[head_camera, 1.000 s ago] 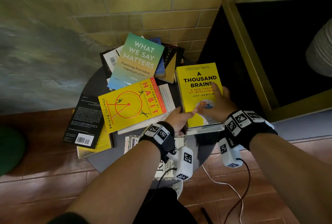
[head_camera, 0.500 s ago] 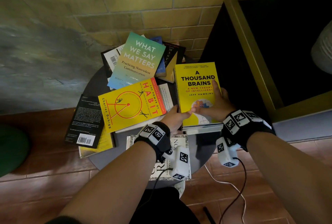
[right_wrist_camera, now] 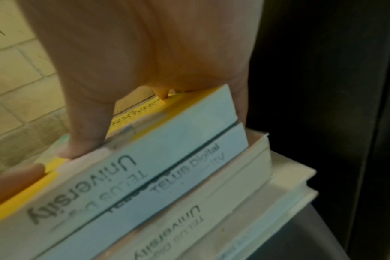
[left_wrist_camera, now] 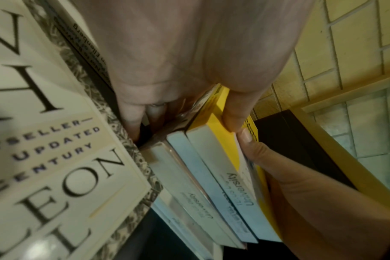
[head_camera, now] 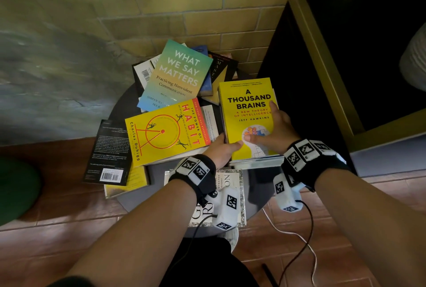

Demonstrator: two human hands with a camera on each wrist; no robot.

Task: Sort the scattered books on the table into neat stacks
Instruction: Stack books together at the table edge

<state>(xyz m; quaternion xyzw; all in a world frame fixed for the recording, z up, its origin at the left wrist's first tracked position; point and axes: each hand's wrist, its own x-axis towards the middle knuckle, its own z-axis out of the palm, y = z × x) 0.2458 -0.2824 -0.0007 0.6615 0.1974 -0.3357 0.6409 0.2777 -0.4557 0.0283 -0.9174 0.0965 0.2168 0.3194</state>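
A yellow book, "A Thousand Brains" (head_camera: 247, 102), tops a small stack of books (right_wrist_camera: 189, 176) on the right of the round table (head_camera: 138, 197). My left hand (head_camera: 224, 148) grips the stack's left edge, thumb on the yellow cover (left_wrist_camera: 214, 123) and fingers (left_wrist_camera: 131, 116) curled under the spine side. My right hand (head_camera: 274, 134) grips the right edge with its thumb (right_wrist_camera: 85, 137) on the cover and its fingers down the side. The stacked books' page edges carry a "University" stamp.
"The Power of Habit" (head_camera: 166, 132), "What We Say Matters" (head_camera: 177, 74), a black book (head_camera: 110, 150) and several others lie scattered to the left and behind. A cream book (left_wrist_camera: 44, 158) lies under my left wrist. A dark cabinet (head_camera: 368, 56) stands close on the right, with a brick wall behind.
Both hands keep their hold on the stack, which has barely shifted. The scattered books lie as before.
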